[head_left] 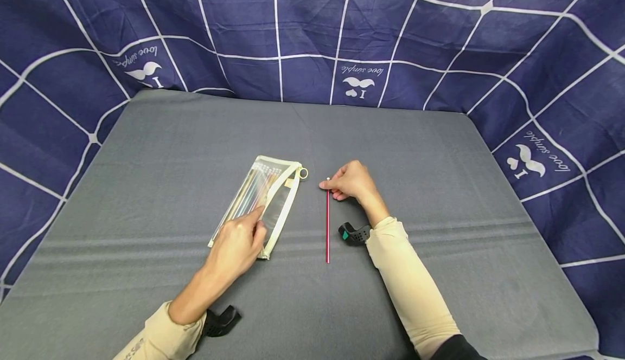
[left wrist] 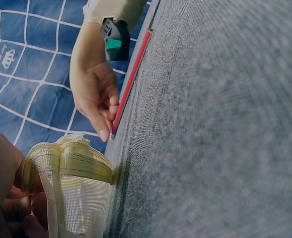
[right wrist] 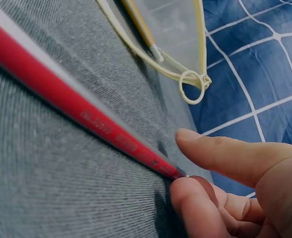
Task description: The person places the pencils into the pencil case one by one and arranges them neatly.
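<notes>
My left hand grips the side edge of a clear pencil pouch with cream trim, its index finger stretched along the edge. The zipped side gapes, and several pencils lie inside. To the right, a red pencil lies lengthwise on the grey surface, its small white end pointing away from me. At that far end is my right hand, thumb and fingertips on either side of the pencil. In the right wrist view the thumb stands apart from the curled index finger, whose tip meets the pencil's end.
A grey cloth-covered table spreads around the pouch and pencil, with low creases across it. Dark blue curtains with white grid lines hang behind it and along both sides. A ring pull sits at the pouch's far corner.
</notes>
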The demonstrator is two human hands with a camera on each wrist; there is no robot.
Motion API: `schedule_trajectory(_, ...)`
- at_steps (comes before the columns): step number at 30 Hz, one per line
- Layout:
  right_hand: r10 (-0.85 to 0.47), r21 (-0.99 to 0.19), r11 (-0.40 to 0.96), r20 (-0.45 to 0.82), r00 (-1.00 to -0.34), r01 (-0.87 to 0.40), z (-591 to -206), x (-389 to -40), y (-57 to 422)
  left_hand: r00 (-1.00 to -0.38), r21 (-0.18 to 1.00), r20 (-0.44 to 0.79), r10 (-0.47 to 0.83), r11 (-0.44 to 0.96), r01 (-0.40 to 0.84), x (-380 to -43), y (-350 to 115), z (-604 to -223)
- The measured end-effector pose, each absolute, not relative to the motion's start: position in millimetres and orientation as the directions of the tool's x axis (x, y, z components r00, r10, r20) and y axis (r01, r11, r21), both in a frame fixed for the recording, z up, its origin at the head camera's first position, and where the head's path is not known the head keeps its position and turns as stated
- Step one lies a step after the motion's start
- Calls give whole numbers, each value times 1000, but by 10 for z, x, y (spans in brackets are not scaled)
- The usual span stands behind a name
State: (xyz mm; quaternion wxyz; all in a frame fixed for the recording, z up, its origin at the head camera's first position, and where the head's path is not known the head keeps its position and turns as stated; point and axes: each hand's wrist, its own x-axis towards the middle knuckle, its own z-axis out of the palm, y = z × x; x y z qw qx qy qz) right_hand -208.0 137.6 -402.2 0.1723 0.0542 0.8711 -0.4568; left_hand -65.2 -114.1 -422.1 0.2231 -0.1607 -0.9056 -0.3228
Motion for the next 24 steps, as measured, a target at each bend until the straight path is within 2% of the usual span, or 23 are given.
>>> schedule_trajectory(11, -101, -755, 590, -421, -901, 286, -4052, -2077, 1364, -848, 511, 509, 146, 742, 434, -653, -1142, -4223)
schedule_trajectory(24, -130, -784, 546, -428, -895, 295, -4047, -2070, 1360, -844, 506, 515, 148, 742, 439, -653, -1140, -4224)
